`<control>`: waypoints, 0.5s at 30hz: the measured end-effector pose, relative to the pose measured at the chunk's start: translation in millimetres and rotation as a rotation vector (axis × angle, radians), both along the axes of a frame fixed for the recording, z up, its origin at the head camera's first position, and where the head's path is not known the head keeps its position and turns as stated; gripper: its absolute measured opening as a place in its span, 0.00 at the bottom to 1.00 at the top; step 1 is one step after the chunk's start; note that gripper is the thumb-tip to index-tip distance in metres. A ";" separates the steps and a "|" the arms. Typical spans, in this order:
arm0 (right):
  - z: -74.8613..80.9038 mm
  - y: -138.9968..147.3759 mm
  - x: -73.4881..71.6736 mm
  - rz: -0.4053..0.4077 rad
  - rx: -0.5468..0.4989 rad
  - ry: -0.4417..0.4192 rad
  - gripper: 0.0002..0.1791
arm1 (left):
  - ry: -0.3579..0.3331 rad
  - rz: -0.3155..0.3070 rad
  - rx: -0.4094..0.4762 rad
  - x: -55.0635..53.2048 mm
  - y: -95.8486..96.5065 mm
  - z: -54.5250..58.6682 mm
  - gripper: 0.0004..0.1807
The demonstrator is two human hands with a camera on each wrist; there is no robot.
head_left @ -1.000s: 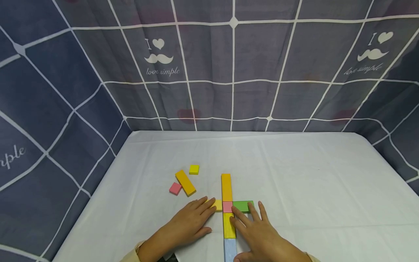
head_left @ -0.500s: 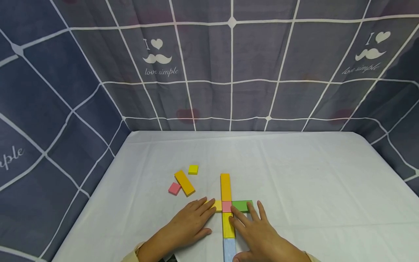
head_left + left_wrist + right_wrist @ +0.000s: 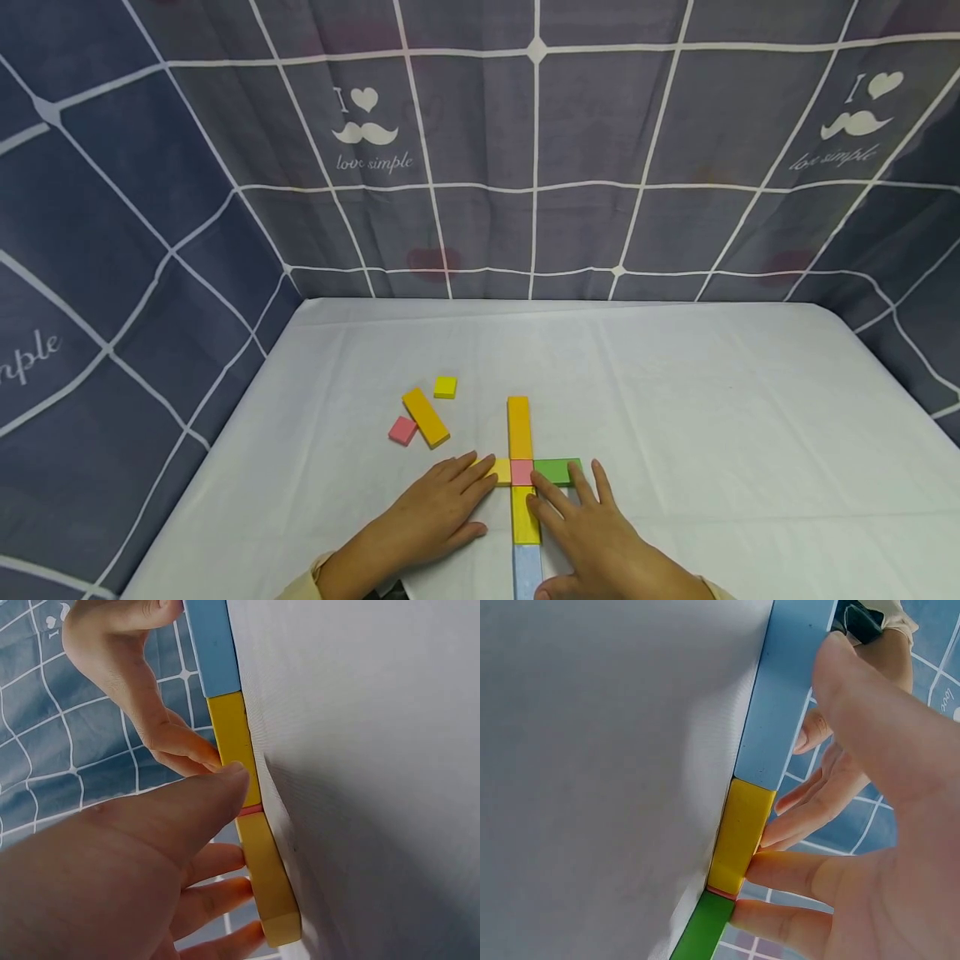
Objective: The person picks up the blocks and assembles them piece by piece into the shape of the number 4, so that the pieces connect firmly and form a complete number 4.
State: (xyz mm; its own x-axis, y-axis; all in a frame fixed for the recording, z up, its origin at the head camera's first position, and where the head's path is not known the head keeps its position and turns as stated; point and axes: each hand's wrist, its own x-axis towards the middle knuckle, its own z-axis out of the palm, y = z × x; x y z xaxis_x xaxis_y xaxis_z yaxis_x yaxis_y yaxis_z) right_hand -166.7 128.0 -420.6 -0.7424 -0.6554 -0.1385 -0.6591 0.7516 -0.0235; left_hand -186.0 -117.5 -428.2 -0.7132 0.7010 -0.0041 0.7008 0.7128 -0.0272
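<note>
Flat coloured blocks form a cross on the white cloth: an orange block [image 3: 519, 427] at the far end, a pink square [image 3: 521, 472] in the centre, a green block [image 3: 555, 471] to the right, a light yellow block [image 3: 503, 472] to the left. Nearer lie a yellow block [image 3: 522, 521] and a light blue block [image 3: 527, 571], end to end. My left hand [image 3: 435, 512] rests its extended fingertips on the light yellow block, partly hiding it. With fingers spread, my right hand [image 3: 600, 537] touches the yellow and green blocks; its thumb is at the blue block's side.
To the left of the cross lie a loose orange block [image 3: 426, 418], a pink square [image 3: 402, 431] touching or nearly touching it, and a small yellow square [image 3: 446, 387]. Behind the white table [image 3: 675, 375] hangs a dark checked curtain [image 3: 585, 125], which also closes off both sides.
</note>
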 end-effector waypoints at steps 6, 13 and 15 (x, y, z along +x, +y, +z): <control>-0.6 -0.3 -0.4 -0.003 0.005 0.001 0.53 | 0.008 -0.005 -0.006 0.7 0.6 1.3 0.29; -0.5 -0.5 -1.0 -0.015 -0.015 -0.040 0.54 | -0.018 0.008 -0.036 1.9 1.6 4.9 0.30; -0.5 -0.4 -1.1 -0.012 -0.015 -0.035 0.53 | -0.022 0.008 -0.037 2.2 1.3 5.4 0.30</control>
